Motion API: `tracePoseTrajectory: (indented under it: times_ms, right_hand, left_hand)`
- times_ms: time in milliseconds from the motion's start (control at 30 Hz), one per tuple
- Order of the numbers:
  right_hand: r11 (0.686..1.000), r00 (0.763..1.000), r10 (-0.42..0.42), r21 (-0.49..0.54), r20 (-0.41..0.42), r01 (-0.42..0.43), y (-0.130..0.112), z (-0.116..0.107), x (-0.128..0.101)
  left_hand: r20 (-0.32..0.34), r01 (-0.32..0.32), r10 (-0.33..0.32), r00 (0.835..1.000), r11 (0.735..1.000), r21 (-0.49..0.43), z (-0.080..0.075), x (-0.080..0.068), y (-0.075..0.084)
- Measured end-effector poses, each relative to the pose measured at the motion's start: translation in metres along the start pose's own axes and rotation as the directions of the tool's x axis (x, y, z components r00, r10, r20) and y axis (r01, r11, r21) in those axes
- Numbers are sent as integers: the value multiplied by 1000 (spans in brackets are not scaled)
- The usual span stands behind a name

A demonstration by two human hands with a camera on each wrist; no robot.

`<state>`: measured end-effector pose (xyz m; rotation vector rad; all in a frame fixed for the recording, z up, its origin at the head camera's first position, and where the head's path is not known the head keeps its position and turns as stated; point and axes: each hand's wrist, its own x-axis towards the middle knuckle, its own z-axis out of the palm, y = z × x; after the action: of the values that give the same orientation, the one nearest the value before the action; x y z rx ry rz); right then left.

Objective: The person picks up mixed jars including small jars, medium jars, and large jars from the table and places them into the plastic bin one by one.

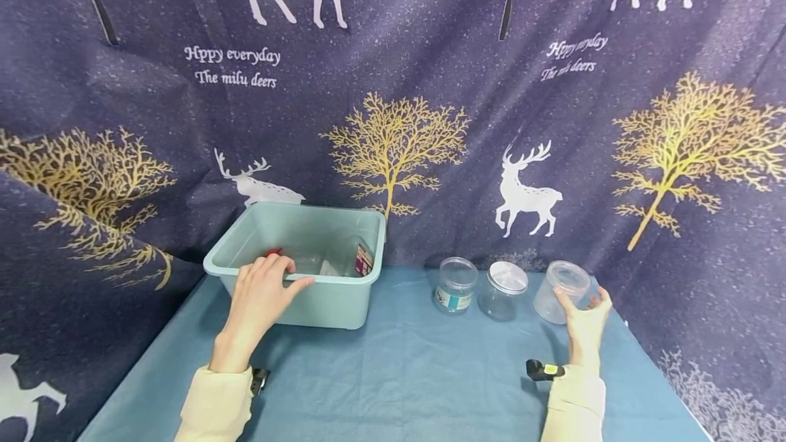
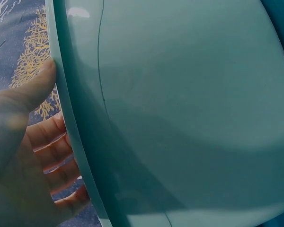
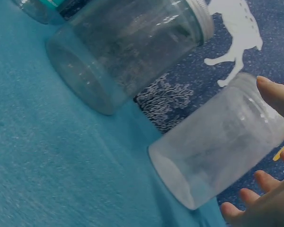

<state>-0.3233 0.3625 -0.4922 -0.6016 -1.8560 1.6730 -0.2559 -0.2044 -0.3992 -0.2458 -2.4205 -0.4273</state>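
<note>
My left hand is at the front rim of a pale green plastic bin. Its thumb lies by the rim and the fingertips pass behind it, as the left wrist view shows. At the right, my right hand is beside a frosted clear jar, thumb near its top and fingers spread on the far side. Left of that jar stands a clear jar with a silver lid. Farther left is a clear jar with a teal label. All three jars stand upright.
Inside the bin lie a purple-labelled item, something red and clear pieces partly hidden by the front wall. A blue cloth covers the table. Behind hangs a dark backdrop printed with deer and trees.
</note>
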Motion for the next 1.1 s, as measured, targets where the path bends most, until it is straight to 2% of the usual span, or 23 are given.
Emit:
tracePoseTrajectory:
  times_ms: [433, 800, 1100]
  right_hand:
    - [996, 998, -46, -68, 31, 48, 10, 7, 5]
    - [993, 997, -52, -107, 51, 57, 12, 7, 7]
    - [997, 996, -51, -47, 79, 55, 23, 8, 11]
  left_hand:
    - [30, 18, -18, 999, 1000, -5, 0, 0, -1]
    - [16, 13, -13, 1000, 1000, 1, -4, 1, 1]
    - [0, 2, -2, 1000, 1000, 1, -1, 1, 1]
